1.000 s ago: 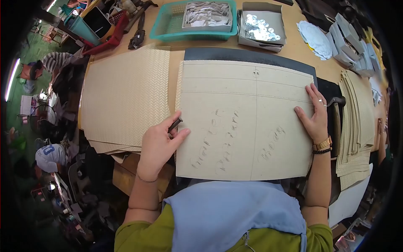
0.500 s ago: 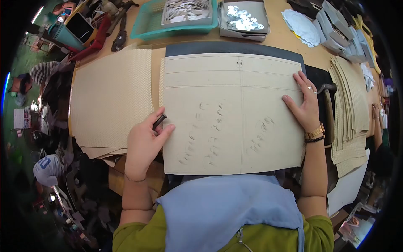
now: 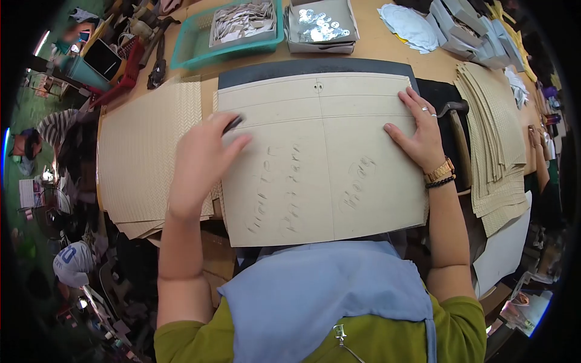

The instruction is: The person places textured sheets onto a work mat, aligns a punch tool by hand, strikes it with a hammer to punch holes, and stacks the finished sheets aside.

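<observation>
A large beige sheet with ruled lines and handwriting lies before me, over a dark board that shows along its far edge. My left hand, slightly blurred, is at the sheet's left edge and holds a short dark tool between its fingers. My right hand rests spread on the sheet's right edge, nothing held in it. Woven-textured pieces are stacked on the left, partly behind my left forearm. A second stack of woven pieces lies to the right.
At the back stand a teal tray with small pale pieces in a box, and a carton of shiny discs. A dark clamp-like handle is right of my right hand. A co-worker's hand shows far right.
My left hand has moved up along the sheet's left edge with the dark tool. My right hand remains on the right edge. The whole view has shifted, with the table's things now farther left.
</observation>
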`<state>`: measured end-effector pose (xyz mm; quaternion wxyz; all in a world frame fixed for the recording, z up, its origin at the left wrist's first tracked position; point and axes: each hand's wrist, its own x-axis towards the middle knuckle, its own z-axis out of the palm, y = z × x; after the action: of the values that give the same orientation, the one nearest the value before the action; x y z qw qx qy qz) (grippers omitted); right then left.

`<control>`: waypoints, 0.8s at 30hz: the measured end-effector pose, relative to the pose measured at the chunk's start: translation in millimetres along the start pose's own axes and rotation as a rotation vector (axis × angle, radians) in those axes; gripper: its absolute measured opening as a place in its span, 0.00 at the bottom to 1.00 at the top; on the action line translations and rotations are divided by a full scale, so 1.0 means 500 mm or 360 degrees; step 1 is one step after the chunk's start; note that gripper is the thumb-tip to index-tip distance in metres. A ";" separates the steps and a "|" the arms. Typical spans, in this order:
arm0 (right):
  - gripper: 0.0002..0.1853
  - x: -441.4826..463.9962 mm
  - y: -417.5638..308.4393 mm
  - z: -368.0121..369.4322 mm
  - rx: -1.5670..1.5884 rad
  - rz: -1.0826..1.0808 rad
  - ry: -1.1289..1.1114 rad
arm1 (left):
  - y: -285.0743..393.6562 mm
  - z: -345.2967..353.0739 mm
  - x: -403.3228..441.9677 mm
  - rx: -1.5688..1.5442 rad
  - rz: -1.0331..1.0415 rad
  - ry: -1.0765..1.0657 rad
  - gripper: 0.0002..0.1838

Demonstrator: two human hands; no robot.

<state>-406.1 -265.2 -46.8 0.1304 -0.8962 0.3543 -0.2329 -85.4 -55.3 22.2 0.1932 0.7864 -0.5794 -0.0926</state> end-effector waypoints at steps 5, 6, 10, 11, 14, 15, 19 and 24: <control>0.36 -0.002 0.003 0.002 -0.0038 0.0019 0.0007 | 0.015 0.067 0.178 -0.0203 0.0378 -0.0138 0.22; 0.36 -0.002 0.002 0.000 -0.0025 0.0025 0.0013 | 0.033 0.061 0.193 -0.0133 0.0295 -0.0284 0.22; 0.36 -0.003 0.000 -0.001 -0.0004 0.0050 0.0037 | 0.051 0.065 0.220 -0.0001 0.0262 -0.0463 0.20; 0.36 -0.004 0.000 0.000 -0.0004 0.0048 0.0040 | 0.048 0.069 0.223 -0.0012 0.0288 -0.0454 0.20; 0.36 -0.005 0.002 0.001 0.0003 0.0046 0.0051 | 0.039 0.075 0.227 -0.0047 0.0317 -0.0446 0.20; 0.36 -0.006 0.001 0.001 0.0006 0.0054 0.0044 | 0.041 0.073 0.227 -0.0054 0.0305 -0.0459 0.20; 0.36 -0.007 0.000 0.000 0.0005 0.0070 0.0041 | 0.045 0.073 0.227 -0.0065 0.0339 -0.0459 0.20; 0.37 -0.009 -0.001 0.002 0.0001 0.0081 0.0044 | 0.031 0.081 0.234 -0.0085 0.0442 -0.0440 0.21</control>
<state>-408.3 -261.5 -48.8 0.1315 -0.8836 0.3786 -0.2421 -77.3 -178.2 0.9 0.1433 0.6734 -0.7006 -0.1876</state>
